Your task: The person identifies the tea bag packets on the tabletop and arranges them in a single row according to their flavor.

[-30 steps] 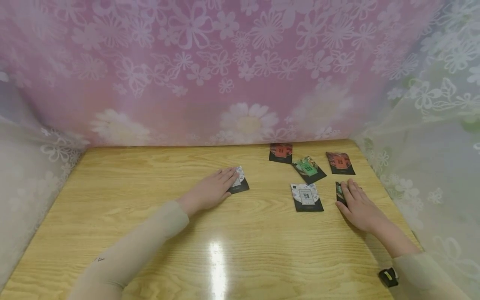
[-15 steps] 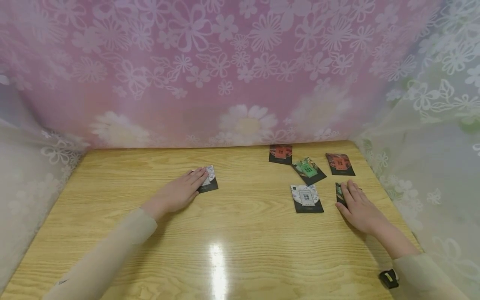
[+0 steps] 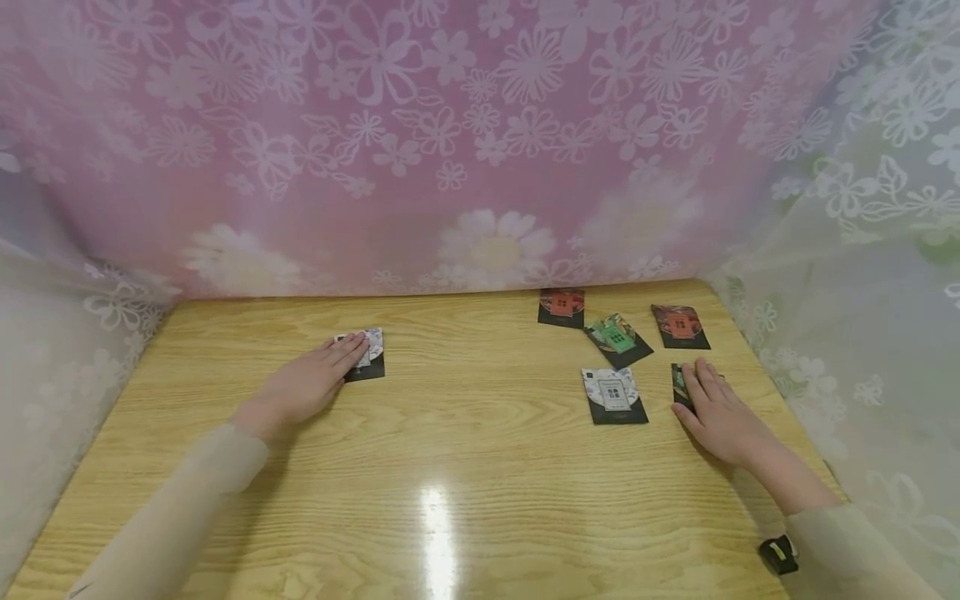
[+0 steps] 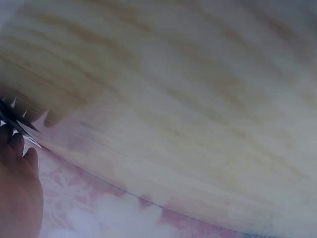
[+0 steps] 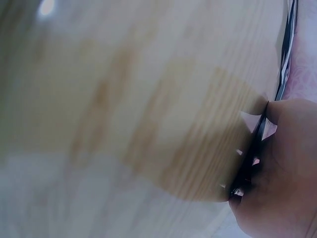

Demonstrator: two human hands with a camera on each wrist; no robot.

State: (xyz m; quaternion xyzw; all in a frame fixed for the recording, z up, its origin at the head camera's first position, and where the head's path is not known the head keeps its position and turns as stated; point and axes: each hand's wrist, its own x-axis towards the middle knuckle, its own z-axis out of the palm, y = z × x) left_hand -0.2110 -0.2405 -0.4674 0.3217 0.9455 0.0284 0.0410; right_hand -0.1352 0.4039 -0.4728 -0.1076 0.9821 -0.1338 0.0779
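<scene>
In the head view my left hand (image 3: 303, 383) lies with extended fingers on a white-and-black flat packet (image 3: 372, 354), covering its left part. At the right, my right hand (image 3: 722, 421) rests flat on a dark packet with a green patch (image 3: 680, 385), most of which is hidden beneath it. Both packets lie on the wooden table. The left wrist view catches the side of the left hand (image 4: 17, 188) and the packet's dark edge (image 4: 17, 119). In the right wrist view, the right hand (image 5: 282, 168) is against a thin dark packet edge (image 5: 252, 156).
Between the hands lies another white-and-black packet (image 3: 615, 396). Behind it are a green one (image 3: 618, 339) and two red ones, one at the back edge (image 3: 562, 307) and one farther right (image 3: 680, 326). A pink flowered curtain (image 3: 480, 167) borders the table's back.
My left hand has slid the white-and-black packet leftward across the table, from near the middle to the left. The right hand and the other packets have stayed in place.
</scene>
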